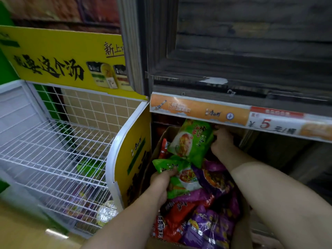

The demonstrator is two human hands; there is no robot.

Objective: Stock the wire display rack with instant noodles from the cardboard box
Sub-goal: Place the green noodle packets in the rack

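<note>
Both hands were inside the cardboard box (169,131), which stood on the floor just beside the right side of the wire rack (53,141) and partly under a shelf with an orange price strip (233,115). The left hand (161,180) gripped the lower green packet (181,178) at its left end, with the fingers curled over the wrapper and pressed into it. The right hand (221,142) held the upper green packet (190,141) at its right edge, with the fingers bent around that edge; their tips were partly hidden behind the packet. This packet was lifted and tilted above the others, close under the price strip. In the box, purple packets (215,178) and red packets (176,218) lay in a loose heap under the green ones. The upper shelf of the rack carried nothing visible. Through the wires some packets showed on a lower level, but they were blurred. A yellow sign (59,62) stood along the back of the rack.
</note>
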